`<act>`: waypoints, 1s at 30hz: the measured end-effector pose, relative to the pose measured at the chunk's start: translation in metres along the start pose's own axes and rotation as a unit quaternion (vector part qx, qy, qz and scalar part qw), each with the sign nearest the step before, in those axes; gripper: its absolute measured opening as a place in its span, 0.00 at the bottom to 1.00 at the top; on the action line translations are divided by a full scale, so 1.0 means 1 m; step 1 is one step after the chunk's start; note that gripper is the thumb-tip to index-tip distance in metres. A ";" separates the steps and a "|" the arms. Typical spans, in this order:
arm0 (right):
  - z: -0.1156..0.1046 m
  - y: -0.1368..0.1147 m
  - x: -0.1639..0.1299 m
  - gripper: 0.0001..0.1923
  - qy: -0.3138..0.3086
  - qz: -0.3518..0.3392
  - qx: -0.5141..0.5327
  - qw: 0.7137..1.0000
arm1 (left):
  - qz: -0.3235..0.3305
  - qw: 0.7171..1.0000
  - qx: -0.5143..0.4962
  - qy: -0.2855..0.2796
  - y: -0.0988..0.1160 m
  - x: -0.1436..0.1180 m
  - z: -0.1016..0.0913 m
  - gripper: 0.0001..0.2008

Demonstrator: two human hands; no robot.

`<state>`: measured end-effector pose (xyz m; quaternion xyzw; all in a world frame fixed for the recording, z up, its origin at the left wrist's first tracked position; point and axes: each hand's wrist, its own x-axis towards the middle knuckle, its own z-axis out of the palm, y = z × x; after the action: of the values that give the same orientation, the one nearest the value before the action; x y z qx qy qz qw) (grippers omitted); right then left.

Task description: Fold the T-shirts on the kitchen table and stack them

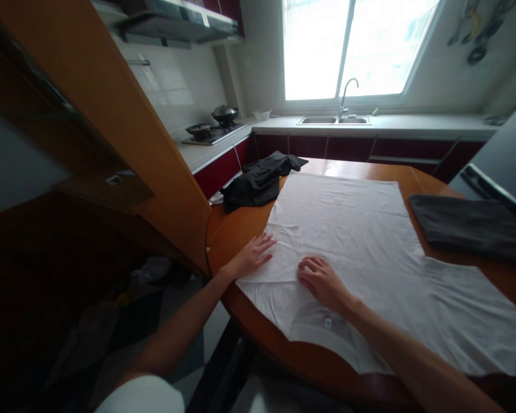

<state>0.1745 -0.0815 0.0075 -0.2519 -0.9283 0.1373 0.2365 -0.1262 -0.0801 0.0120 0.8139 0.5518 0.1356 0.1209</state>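
the white shirt (361,241) lies spread flat on the table (241,229); left hand (251,256) rests open on its sleeve, right hand (322,281) presses loosely curled, gripping nothing. soft, light, floppy cloth: best pinched at seams.
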 end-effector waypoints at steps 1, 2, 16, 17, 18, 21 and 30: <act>-0.001 -0.001 0.001 0.10 -0.001 -0.005 -0.006 1.000 | 0.002 1.000 0.016 -0.014 0.002 -0.003 0.002 0.28; -0.002 -0.001 0.002 0.10 -0.001 -0.008 -0.015 1.000 | 0.004 0.999 0.028 -0.023 0.004 -0.005 0.004 0.28; -0.011 0.001 -0.002 0.13 -0.018 -0.012 0.003 1.000 | 0.027 0.997 0.061 -0.045 0.006 -0.002 -0.001 0.30; -0.010 0.000 -0.002 0.14 -0.011 -0.006 0.000 1.000 | 0.026 0.997 0.060 -0.034 0.007 0.002 -0.002 0.30; -0.010 0.000 -0.001 0.16 -0.008 -0.001 -0.003 1.000 | 0.026 0.998 0.060 -0.017 0.008 0.007 -0.002 0.29; -0.008 -0.002 -0.001 0.21 -0.039 0.012 -0.007 0.999 | 0.020 0.997 0.073 0.012 0.009 0.019 0.002 0.29; -0.007 -0.001 -0.002 0.27 -0.095 0.034 0.000 0.995 | 0.002 0.994 0.105 0.005 0.004 0.044 0.010 0.31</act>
<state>0.1792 -0.0823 0.0133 -0.2696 -0.9374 0.1683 0.1425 -0.1035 -0.0414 0.0078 0.8227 0.5619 0.0807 0.0315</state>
